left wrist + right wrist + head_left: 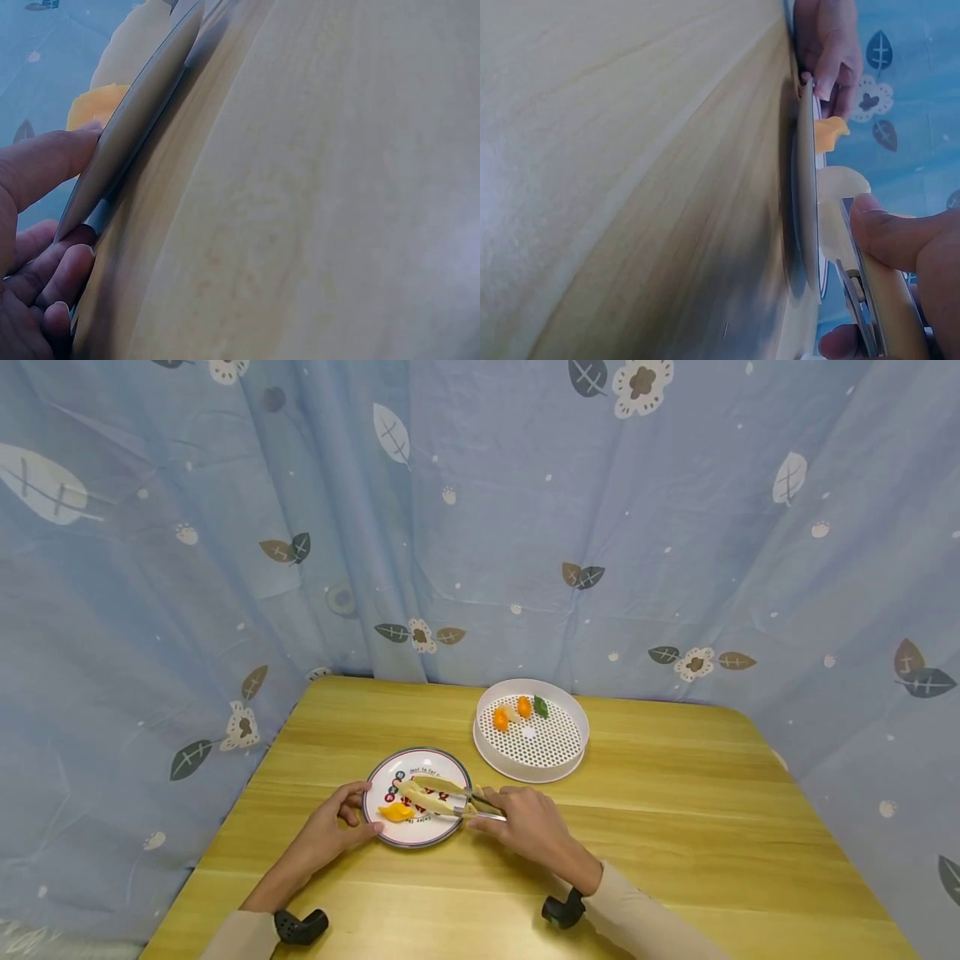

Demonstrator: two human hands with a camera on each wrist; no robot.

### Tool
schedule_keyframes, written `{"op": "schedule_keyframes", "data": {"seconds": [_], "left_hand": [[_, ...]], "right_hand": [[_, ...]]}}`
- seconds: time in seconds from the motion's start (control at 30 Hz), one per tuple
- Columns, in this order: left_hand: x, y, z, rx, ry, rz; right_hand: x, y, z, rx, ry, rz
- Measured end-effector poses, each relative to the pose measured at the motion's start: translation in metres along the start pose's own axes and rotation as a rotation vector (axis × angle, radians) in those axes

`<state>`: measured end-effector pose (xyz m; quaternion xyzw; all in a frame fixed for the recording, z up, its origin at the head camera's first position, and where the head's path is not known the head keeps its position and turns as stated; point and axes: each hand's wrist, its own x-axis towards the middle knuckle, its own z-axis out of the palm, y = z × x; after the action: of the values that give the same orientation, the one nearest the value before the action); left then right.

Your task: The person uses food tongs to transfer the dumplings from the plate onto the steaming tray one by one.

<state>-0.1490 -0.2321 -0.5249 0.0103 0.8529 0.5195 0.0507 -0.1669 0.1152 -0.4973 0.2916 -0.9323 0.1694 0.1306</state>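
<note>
Tongs (442, 795) — right hand (528, 822), over plate (420, 839)

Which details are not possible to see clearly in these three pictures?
- Tong tips: in the head view the tongs overlap the orange dumpling area on the plate; contact is too small to tell.
- Steamer tray contents: small orange and green pieces, too small to identify.
- Left hand: cut off by the left wrist view's edge.
- Right hand: tongs cut off by the right wrist view's bottom edge.
</note>
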Motion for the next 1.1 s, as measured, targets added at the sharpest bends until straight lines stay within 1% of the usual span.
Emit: {"op": "schedule_keyframes", "data": {"seconds": [0.27, 0.43, 0.57, 0.77, 1.0, 1.1], "left_hand": [[-0.001, -0.001, 0.0, -0.006, -0.005, 0.004], [-0.001, -0.002, 0.0, -0.019, -0.008, 0.012], [0.0, -0.002, -0.002, -0.037, -0.015, 0.02], [0.0, -0.002, -0.002, -0.035, -0.02, 0.029], [0.0, -0.002, -0.002, -0.03, -0.016, 0.026], [0.0, -0.001, -0.002, -0.031, -0.013, 0.025]], "right_hand": [[-0.002, 0.0, 0.002, -0.011, 0.016, -0.018], [-0.002, -0.001, -0.001, -0.017, 0.059, -0.015], [0.0, -0.001, -0.007, -0.014, 0.083, 0.005], [0.0, 0.002, -0.019, 0.035, 0.089, 0.057], [-0.001, 0.015, -0.036, 0.052, 0.13, 0.104], [0.0, 0.022, -0.043, 0.046, 0.133, 0.121]]}}
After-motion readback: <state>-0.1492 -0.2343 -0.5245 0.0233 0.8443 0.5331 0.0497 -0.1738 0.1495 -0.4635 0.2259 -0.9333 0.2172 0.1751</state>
